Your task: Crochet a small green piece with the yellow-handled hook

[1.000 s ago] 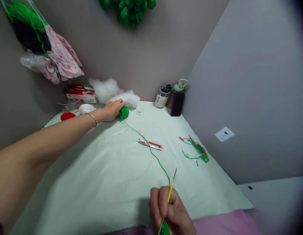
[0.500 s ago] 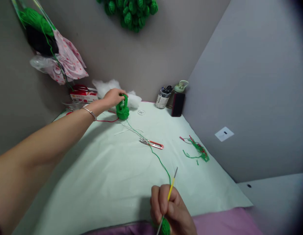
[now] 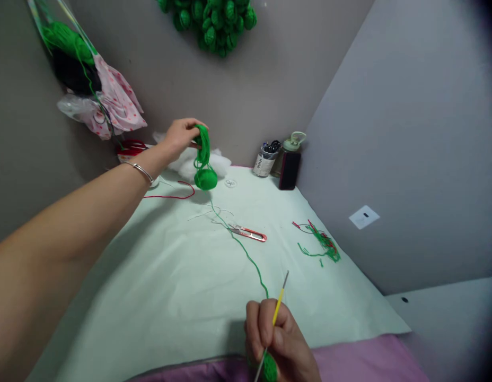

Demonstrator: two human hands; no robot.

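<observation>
Since the earlier frame, the green yarn [image 3: 206, 179] has risen; it hangs beyond the red snips [image 3: 241, 230], to their left, and the left hand [image 3: 182, 137] pinches its upper loops. The right hand [image 3: 280, 339], nearer than the snips, pinches a yellow hook [image 3: 277, 309]; a green stitched piece [image 3: 270, 367] shows at its lower end.

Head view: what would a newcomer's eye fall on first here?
Probably the bright green yarn dangling from the left hand, in front of the white fluffy stuffing by the back wall. Next, the yellow hook in the right hand at the bottom, its tip pointing up, and the cluster of green knobbly pieces against the wall at the top.
</observation>
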